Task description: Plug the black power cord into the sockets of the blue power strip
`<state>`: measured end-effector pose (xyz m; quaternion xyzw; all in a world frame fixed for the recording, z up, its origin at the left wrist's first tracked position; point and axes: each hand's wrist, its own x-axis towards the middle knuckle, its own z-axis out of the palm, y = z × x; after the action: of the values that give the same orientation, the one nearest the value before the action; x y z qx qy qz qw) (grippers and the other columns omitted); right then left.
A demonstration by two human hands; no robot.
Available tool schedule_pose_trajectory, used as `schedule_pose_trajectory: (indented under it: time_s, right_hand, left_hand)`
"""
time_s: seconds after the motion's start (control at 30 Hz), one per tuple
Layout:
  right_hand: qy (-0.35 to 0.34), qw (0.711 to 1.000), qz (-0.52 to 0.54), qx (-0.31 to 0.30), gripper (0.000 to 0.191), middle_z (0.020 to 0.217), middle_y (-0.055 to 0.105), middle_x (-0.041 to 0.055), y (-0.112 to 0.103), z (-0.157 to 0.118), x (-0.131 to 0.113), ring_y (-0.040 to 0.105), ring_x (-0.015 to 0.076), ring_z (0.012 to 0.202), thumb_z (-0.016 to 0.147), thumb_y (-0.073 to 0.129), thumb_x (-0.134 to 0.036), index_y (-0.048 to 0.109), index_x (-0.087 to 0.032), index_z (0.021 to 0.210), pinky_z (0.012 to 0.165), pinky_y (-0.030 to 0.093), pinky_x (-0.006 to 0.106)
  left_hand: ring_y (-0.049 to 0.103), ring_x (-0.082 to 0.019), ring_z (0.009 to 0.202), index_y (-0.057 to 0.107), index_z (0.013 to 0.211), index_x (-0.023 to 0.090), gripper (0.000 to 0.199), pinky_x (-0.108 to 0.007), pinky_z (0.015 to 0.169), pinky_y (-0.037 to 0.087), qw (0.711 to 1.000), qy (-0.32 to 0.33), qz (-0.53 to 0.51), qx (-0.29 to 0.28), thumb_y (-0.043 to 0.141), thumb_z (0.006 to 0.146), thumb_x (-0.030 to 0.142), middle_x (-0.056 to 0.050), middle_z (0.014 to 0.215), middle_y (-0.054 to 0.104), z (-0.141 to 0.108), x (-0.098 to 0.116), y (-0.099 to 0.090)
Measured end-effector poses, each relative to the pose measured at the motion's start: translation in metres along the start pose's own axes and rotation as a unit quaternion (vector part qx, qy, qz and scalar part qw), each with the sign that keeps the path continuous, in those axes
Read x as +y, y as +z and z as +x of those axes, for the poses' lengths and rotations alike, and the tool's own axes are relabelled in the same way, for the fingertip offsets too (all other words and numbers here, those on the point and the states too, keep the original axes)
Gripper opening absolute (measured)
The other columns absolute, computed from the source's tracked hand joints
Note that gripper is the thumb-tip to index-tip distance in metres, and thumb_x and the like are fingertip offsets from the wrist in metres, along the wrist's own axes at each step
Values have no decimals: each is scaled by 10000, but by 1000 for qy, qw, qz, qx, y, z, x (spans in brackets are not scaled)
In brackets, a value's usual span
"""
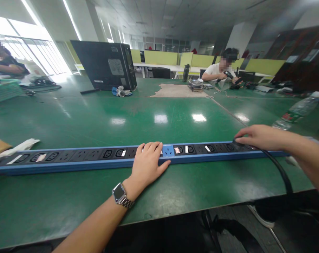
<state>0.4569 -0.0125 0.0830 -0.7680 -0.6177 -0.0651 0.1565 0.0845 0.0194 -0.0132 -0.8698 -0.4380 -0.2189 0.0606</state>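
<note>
A long power strip [96,163] with a blue frame and black sockets lies across the green table in front of me. My left hand [148,164] rests over its middle, fingers on top and thumb along the near edge, gripping it beside a blue socket [168,151]. White and reddish labels are stuck near some sockets. Toward the strip's right end, my right hand [262,137] pinches a black plug [237,141], mostly hidden by the fingers. From under that hand a thick black cable [279,168] runs down over the table's front edge. Whether the plug sits in a socket, I cannot tell.
Farther back stand a black computer case [104,65] and blue-and-white gloves [122,91]. A plastic bottle [298,110] lies at right. Across the table a person [220,72] handles a dark tool; another person sits far left by a green basket [5,90].
</note>
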Motion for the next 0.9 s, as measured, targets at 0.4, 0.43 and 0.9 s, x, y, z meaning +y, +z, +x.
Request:
schedule_pose_trajectory:
  time_s: [0.4,0.43,0.9]
  right_hand:
    - [-5,966,-93,-239,444,1003,718,106,15,8,40,653,251,889,838,469,-425,712,-144,1081,791,469,314]
    - [-6,967,-89,-237,446,982,718,106,15,6,40,652,251,874,837,470,-427,703,-143,1091,780,467,316]
    - [17,993,-38,-109,442,1071,688,128,49,-43,59,637,276,938,906,390,-479,563,-202,1204,796,434,342]
  left_hand:
    - [508,-304,1175,541,1263,131,542,-489,1050,344,1000,-7,-2,-6,593,842,470,-118,1275,592,0,0,-1]
    - [508,-303,1177,540,1267,131,544,-489,1051,344,1000,-6,-2,-6,592,843,469,-118,1278,590,0,0,-1]
    - [511,-311,1183,549,1264,136,530,-508,1053,351,1000,-2,-9,-1,591,841,452,-135,1276,591,-1,1,0]
